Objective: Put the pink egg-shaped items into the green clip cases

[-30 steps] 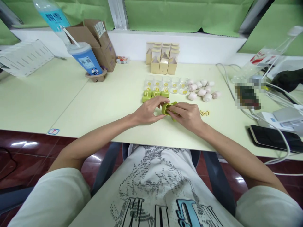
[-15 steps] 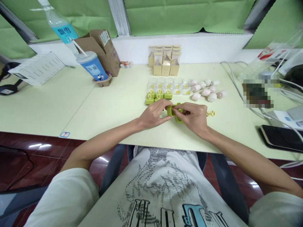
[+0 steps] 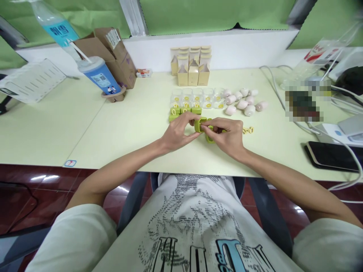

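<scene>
Between thumb and fingers, my left hand [image 3: 176, 133] grips a small green hollow cap [image 3: 197, 126], its opening turned to the right. The closed fingertips of my right hand [image 3: 229, 136] reach into that opening; what they pinch, if anything, is hidden. Another green cap [image 3: 209, 139] lies on the table under my right fingers. Just beyond my left hand sit several green caps [image 3: 185, 110] with pale yellow loops on top. A little pile of yellow loops [image 3: 248, 130] lies right of my right hand.
Behind the caps stand clear cups [image 3: 208, 93] with yellow marks, beside several pale pink egg-shaped pieces [image 3: 242, 104]. Small open cardboard boxes [image 3: 193, 75] line the wall. At left are a blue drink cup [image 3: 102, 77] and a brown carton [image 3: 124, 56]; at right, a phone [image 3: 331, 155] and cables.
The view has shifted slightly, so the table things sit a bit further left and higher. The green cap in my left hand is turned a little, its opening showing more.
</scene>
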`<state>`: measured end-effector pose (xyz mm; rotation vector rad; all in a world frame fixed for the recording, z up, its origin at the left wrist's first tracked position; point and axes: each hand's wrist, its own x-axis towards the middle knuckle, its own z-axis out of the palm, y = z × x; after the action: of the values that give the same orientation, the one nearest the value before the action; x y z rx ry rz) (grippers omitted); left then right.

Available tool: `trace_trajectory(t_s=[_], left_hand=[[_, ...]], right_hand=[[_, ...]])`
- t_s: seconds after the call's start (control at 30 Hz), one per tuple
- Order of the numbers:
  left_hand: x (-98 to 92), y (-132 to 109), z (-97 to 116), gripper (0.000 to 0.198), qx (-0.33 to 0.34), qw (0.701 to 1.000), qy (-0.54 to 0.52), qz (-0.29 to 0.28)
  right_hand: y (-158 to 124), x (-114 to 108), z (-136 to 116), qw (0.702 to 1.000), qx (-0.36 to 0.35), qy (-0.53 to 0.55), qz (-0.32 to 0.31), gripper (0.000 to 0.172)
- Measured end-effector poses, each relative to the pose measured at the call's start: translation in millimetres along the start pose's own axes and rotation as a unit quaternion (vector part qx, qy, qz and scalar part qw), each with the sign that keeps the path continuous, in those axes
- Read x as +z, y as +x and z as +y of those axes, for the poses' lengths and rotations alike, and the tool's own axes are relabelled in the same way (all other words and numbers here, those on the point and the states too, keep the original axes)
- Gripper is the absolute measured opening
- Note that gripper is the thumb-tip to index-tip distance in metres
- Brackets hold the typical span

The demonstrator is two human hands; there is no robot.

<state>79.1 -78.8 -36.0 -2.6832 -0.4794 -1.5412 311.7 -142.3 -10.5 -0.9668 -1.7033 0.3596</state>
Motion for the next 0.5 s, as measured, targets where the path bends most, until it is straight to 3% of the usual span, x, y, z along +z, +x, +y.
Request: trace_trajectory(t_s=[0.13,0.5], left_hand=[[-0.7,-0.3,-3.3,0.045,0.003,1.000,-0.011,0.004],[1.6,-0.4,-1.0,0.047,0.040,0.999,-0.009,0.003]], right_hand=[[0.1,1.7,1.1,1.000,-0.001,-0.001,0.011,0.015],[-0.1,3.6,3.4,0.999,-0.033,-0.019,-0.036,0.023]])
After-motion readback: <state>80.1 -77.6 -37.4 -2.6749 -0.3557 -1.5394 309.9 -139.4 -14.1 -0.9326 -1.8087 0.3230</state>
